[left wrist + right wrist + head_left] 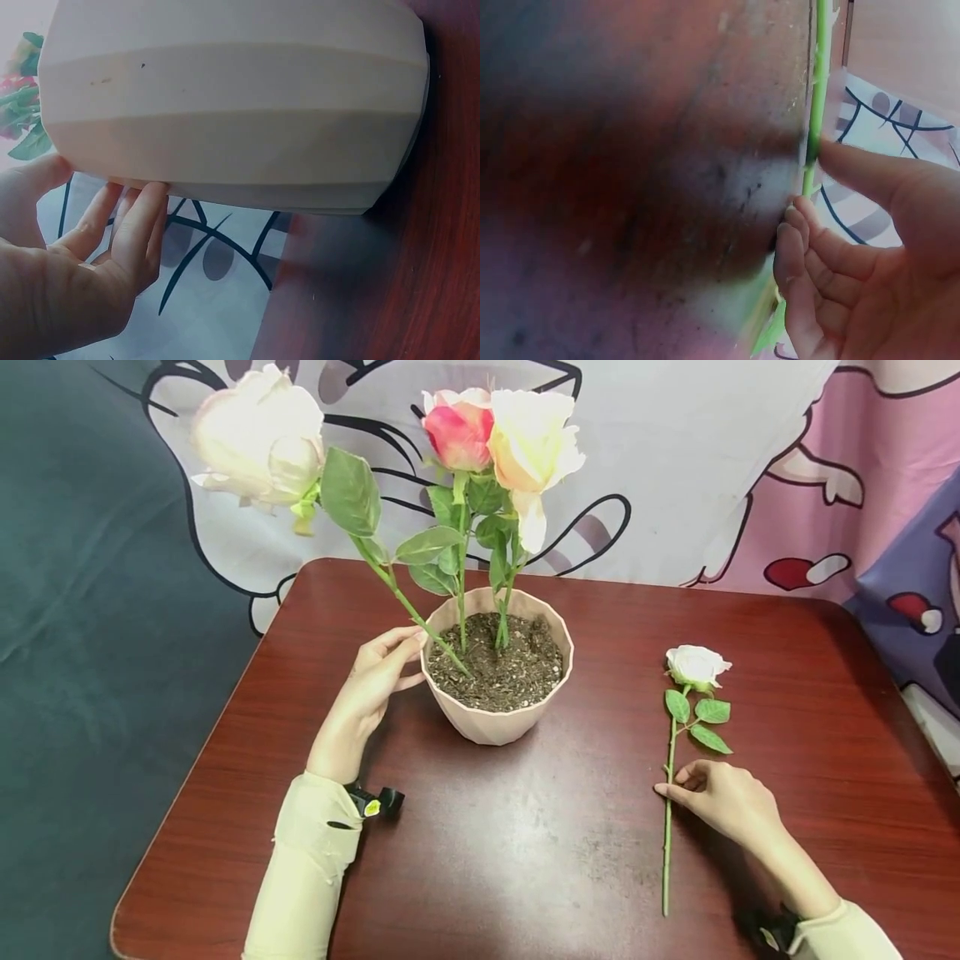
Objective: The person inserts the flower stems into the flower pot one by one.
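Observation:
A beige faceted flowerpot (491, 725) filled with dark soil (517, 681) stands on the table. Three roses rise from it: a pale, drooping one (258, 439) leaning left, a pink one (459, 431) and a cream-yellow one (532, 439). My left hand (375, 681) touches the pot's left side near the rim, and its fingertips lie against the outer wall (225, 142). Over on the right, a white rose (696, 667) lies along the tabletop. My right hand (727, 797) pinches its green stem (819, 82) around the middle, thumb and fingers close to the wood.
The reddish-brown wooden table (525, 860) has rounded corners and reflects light. Behind it hangs a cloth (675, 460) printed with cartoon figures, and dark green fabric (90, 652) covers the left side. A wrist camera (378, 802) is strapped on the left wrist.

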Action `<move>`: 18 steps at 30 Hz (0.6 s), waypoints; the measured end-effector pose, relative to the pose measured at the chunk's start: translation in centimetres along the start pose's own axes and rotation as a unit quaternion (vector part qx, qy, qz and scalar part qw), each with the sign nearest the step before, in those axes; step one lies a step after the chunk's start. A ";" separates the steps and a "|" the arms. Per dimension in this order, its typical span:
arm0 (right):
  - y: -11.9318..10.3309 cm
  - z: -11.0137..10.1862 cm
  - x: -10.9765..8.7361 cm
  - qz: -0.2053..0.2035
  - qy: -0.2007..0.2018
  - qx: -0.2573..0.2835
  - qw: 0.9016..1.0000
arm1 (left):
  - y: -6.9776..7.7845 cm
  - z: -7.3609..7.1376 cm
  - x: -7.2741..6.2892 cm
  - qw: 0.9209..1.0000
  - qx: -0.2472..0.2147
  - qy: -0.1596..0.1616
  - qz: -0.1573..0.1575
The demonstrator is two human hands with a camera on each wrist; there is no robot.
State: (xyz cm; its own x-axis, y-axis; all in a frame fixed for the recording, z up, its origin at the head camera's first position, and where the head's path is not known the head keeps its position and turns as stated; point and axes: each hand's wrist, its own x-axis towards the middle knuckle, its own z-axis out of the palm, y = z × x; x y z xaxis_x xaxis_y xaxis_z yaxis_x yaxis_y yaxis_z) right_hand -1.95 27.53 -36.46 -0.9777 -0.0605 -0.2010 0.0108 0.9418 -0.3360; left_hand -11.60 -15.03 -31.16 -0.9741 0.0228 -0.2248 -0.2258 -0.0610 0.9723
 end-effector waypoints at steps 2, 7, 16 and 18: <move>0.0 -0.1 0.0 0.001 -0.001 -0.003 1.000 | 0.0 0.1 0.1 1.000 -0.001 -0.002 0.001; -0.2 -0.3 -0.1 0.013 -0.011 -0.002 1.000 | 0.0 0.0 0.1 1.000 -0.003 -0.005 0.001; 0.0 -0.6 -0.1 0.031 -0.072 0.064 0.995 | 0.0 0.0 0.1 1.000 -0.004 -0.004 0.002; 0.2 -0.6 -0.2 0.030 -0.087 0.086 0.992 | -0.1 0.0 0.1 1.000 -0.006 -0.005 0.003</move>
State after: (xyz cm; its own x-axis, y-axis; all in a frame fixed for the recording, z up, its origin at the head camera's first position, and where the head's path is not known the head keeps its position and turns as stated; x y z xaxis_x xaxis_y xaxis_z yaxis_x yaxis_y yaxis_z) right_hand -1.86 27.90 -35.96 -0.9234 -0.0754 -0.3764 0.1192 0.8758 -0.4678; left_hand -11.65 -14.99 -31.25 -0.9754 0.0320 -0.2180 -0.2198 -0.0737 0.9728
